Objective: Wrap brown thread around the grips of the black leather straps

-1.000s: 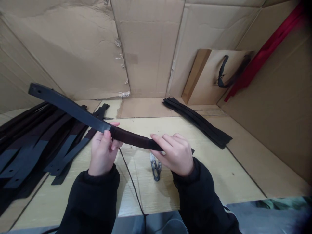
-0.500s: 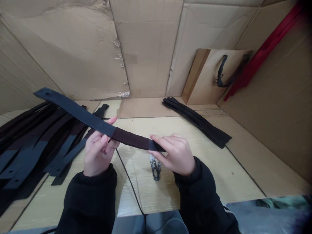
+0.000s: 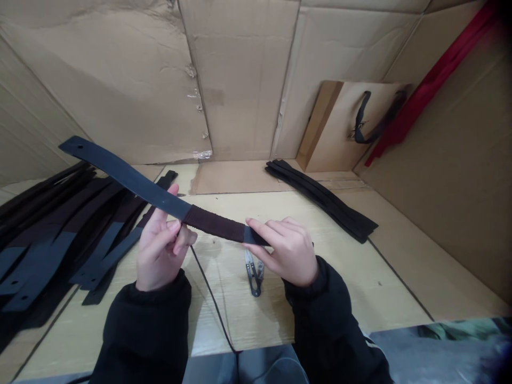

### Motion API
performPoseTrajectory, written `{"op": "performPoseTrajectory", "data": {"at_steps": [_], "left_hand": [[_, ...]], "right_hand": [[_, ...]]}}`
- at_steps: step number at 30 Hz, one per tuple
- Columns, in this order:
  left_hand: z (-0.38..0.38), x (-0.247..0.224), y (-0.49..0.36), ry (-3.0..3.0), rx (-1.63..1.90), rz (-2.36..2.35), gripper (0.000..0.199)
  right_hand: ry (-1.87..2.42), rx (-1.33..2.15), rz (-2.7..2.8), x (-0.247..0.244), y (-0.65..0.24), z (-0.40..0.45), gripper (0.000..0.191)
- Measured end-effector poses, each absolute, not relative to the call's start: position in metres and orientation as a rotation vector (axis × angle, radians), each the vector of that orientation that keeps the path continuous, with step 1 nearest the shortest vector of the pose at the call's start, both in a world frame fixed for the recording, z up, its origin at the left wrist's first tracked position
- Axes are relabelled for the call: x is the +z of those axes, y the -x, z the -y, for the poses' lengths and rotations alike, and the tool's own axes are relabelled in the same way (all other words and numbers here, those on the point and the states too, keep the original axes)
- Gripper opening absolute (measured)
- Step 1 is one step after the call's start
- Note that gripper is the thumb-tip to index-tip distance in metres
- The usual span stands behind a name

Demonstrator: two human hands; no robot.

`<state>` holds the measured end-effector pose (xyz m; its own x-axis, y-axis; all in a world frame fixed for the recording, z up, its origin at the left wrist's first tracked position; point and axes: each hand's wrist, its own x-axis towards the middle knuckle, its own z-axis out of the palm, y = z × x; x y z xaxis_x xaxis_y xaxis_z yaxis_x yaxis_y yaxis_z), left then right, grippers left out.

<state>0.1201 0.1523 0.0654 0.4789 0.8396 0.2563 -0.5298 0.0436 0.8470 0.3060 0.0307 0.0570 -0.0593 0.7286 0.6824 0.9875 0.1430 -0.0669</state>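
Note:
A long black strap (image 3: 120, 173) with a punched hole near its far end runs up and to the left from my hands. Its middle is a dark brown woven band (image 3: 214, 223). My left hand (image 3: 162, 240) holds the strap at the join of the black and woven parts, with the thumb and fingers around it. My right hand (image 3: 282, 250) pinches the strap's nearer end between fingers and thumb. Below that hand, a small pair of black-handled thread snips (image 3: 253, 278) lies on the table.
A large pile of similar straps (image 3: 52, 234) lies at the left of the wooden table (image 3: 360, 277). A smaller black stack (image 3: 320, 200) lies at the back. Cardboard walls surround the table, with a paper bag (image 3: 344, 125) and a red strip (image 3: 428, 90) at back right. A thin black cable (image 3: 210, 293) crosses the table.
My left hand has turned and shifted slightly left, its fingers opening a little around the strap. The strap's free end has moved slightly right and is held at a shallower angle.

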Motion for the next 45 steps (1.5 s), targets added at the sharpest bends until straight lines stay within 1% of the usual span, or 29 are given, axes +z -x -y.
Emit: {"op": "performPoseTrajectory", "data": {"at_steps": [5,10,14,17,21,26,28,30,32,36,40,45], "left_hand": [[-0.153,0.064,-0.118,-1.105,1.111,-0.331,0.054],[-0.154,0.062,-0.120,-1.187,1.197,-0.324,0.042],[-0.153,0.058,-0.124,-1.234,1.331,-0.404,0.023],[-0.152,0.054,-0.127,-1.255,1.409,-0.484,0.017],[-0.152,0.050,-0.129,-1.309,1.471,-0.563,0.018],[-0.152,0.052,-0.130,-1.302,1.450,-0.582,0.021],[-0.152,0.052,-0.130,-1.295,1.436,-0.585,0.022],[-0.153,0.053,-0.130,-1.284,1.396,-0.575,0.019],[-0.153,0.054,-0.129,-1.261,1.350,-0.550,0.016],[-0.153,0.056,-0.128,-1.202,1.259,-0.523,0.020],[-0.154,0.058,-0.128,-1.176,1.189,-0.543,0.023],[-0.155,0.058,-0.127,-1.154,1.160,-0.551,0.021]], "right_hand": [[1.603,-0.446,1.862,0.058,-0.304,-0.032,0.040],[1.572,-0.320,1.846,0.061,-0.301,-0.031,0.033],[1.682,-0.336,1.789,0.062,-0.301,-0.030,0.039],[1.751,-0.368,1.707,0.062,-0.300,-0.032,0.044],[1.811,-0.428,1.642,0.058,-0.298,-0.034,0.049],[1.770,-0.480,1.669,0.050,-0.298,-0.035,0.048],[1.743,-0.523,1.700,0.049,-0.298,-0.036,0.043],[1.765,-0.560,1.736,0.049,-0.298,-0.036,0.037],[1.799,-0.604,1.772,0.050,-0.298,-0.036,0.042],[1.811,-0.715,1.817,0.052,-0.299,-0.035,0.053],[1.814,-0.778,1.814,0.052,-0.300,-0.034,0.054],[1.812,-0.825,1.798,0.052,-0.297,-0.036,0.049]]}}
